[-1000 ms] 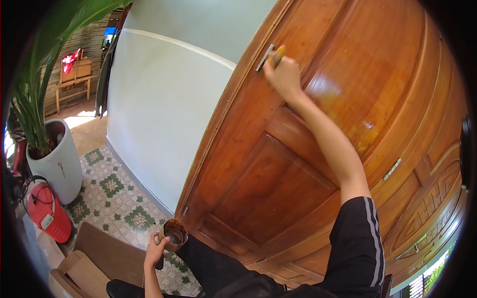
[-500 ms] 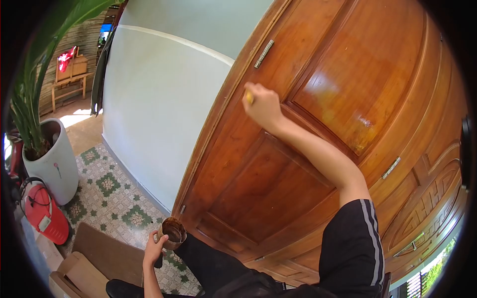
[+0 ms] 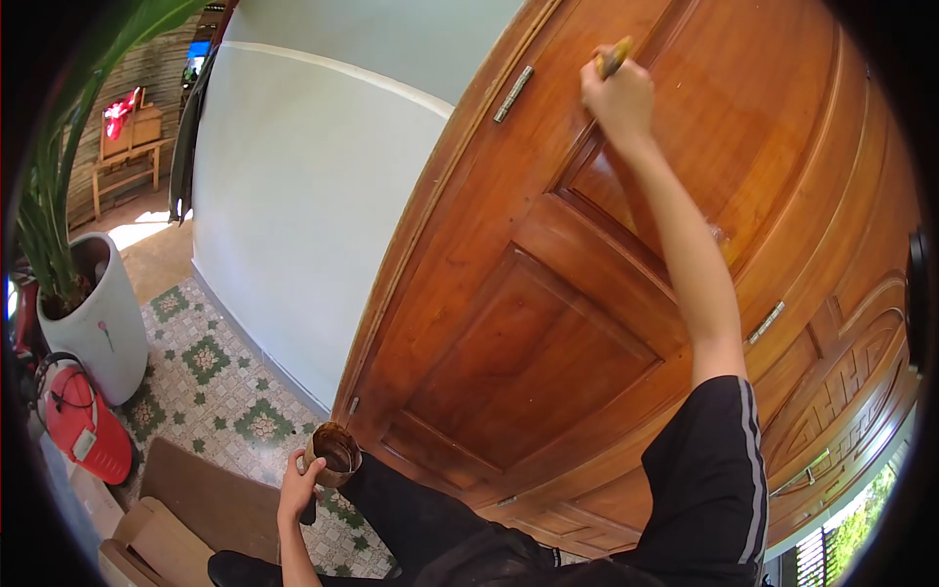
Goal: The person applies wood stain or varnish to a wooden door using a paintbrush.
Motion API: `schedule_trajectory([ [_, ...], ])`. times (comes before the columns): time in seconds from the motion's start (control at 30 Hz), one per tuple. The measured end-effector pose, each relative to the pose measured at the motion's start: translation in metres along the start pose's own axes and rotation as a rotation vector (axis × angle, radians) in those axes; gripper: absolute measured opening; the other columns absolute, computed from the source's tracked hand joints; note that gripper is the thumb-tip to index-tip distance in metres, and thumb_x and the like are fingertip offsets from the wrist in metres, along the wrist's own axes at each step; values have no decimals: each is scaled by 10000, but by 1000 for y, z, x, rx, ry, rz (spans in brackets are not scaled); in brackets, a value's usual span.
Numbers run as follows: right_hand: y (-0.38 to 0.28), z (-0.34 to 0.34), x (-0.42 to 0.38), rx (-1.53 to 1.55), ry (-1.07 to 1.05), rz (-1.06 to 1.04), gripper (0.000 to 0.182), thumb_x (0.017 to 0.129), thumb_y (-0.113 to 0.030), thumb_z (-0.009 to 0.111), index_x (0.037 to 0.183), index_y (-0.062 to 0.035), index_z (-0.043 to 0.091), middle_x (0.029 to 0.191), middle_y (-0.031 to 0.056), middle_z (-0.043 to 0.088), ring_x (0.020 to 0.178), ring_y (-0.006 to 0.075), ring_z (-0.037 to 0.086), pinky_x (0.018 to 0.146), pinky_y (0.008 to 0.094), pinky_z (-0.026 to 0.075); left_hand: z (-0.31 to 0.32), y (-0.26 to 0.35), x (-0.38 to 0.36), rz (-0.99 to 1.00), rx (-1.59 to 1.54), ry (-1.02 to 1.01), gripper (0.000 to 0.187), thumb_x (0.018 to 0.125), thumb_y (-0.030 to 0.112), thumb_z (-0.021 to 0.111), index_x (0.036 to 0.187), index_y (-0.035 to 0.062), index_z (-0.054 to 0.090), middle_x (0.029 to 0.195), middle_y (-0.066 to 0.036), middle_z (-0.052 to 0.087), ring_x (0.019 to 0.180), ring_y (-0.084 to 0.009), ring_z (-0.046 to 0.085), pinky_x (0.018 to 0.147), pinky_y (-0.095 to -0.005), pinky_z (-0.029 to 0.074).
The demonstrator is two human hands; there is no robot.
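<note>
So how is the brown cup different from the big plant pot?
The cup is small and brown; the pot is big and pale. The left hand holds the cup; the pot stands on the floor. The pot has a plant; the cup doesn't. Both are open on top.

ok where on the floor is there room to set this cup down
The patterned tiles between the white planter and the pale wall look bare. It is crowded at lower left, where the planter, red container and brown board sit close together.

Stained cup (image 3: 337,476), yellowish brush (image 3: 614,59), glossy door (image 3: 538,357)
</note>
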State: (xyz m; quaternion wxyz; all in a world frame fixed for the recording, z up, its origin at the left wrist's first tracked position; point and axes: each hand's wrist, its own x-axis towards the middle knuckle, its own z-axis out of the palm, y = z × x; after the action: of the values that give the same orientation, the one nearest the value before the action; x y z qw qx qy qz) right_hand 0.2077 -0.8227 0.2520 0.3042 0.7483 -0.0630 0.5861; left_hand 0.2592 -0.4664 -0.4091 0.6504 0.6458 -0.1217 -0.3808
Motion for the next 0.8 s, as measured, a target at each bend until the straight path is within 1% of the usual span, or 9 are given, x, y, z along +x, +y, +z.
schedule_trajectory([
  [0.1,-26,9,-72,145,-97,-96,166,846,-174,675,968,-61,663,855,184,685,765,395,694,709,489,567,1,0,1,-4,23,5,756,893,393,743,1447,3,407,919,-167,682,571,-195,631,498,-330,508],
  [0.17,-49,3,-127,187,-218,-118,176,846,-108,687,1014,-60,714,935,181,721,796,381,712,714,434,584,1,0,0,-6,29,-1,764,885,402,749,1445,4,414,909,-161,677,574,-195,632,501,-328,509],
  [0.23,-66,-6,-168,203,-489,-90,171,849,-115,685,1009,-66,718,927,169,716,797,382,709,721,436,584,1,-5,2,12,31,6,767,883,406,750,1443,3,416,907,-159,675,575,-195,633,502,-328,509],
  [0.33,-72,-16,-189,208,-724,-110,180,852,-113,681,1021,-66,718,908,162,712,791,377,711,717,424,585,3,-5,1,31,37,12,767,883,411,751,1441,5,418,905,-156,673,577,-192,631,505,-328,512],
  [0.37,-68,-16,-185,212,-720,-106,180,852,-113,681,1021,-66,718,908,162,712,791,377,711,717,424,585,3,-4,0,33,35,17,765,884,410,750,1441,6,417,904,-154,673,579,-190,629,508,-329,514],
  [0.5,-28,-6,-116,371,-269,-84,187,876,-184,668,993,-49,723,862,164,715,800,373,710,723,446,578,2,0,-7,17,56,8,761,890,406,745,1441,4,409,905,-155,675,580,-185,626,500,-330,515],
  [0.63,4,-18,-34,147,-22,61,223,882,-199,671,1026,-52,758,906,174,743,845,354,728,752,422,585,3,2,-9,13,0,-4,753,900,396,737,1442,-2,396,883,-151,670,561,-180,618,474,-320,506],
  [0.73,2,-13,-33,124,74,67,213,880,-196,669,1005,-53,767,903,184,743,846,351,729,740,419,589,3,2,-7,20,-3,4,755,902,399,735,1444,1,392,884,-155,671,556,-181,616,474,-319,506],
  [0.8,-14,2,-71,234,38,47,180,878,-162,669,1016,-61,727,816,195,714,758,362,717,695,428,568,4,3,-8,23,22,15,762,903,401,735,1449,1,386,887,-162,672,549,-180,611,473,-319,505],
])
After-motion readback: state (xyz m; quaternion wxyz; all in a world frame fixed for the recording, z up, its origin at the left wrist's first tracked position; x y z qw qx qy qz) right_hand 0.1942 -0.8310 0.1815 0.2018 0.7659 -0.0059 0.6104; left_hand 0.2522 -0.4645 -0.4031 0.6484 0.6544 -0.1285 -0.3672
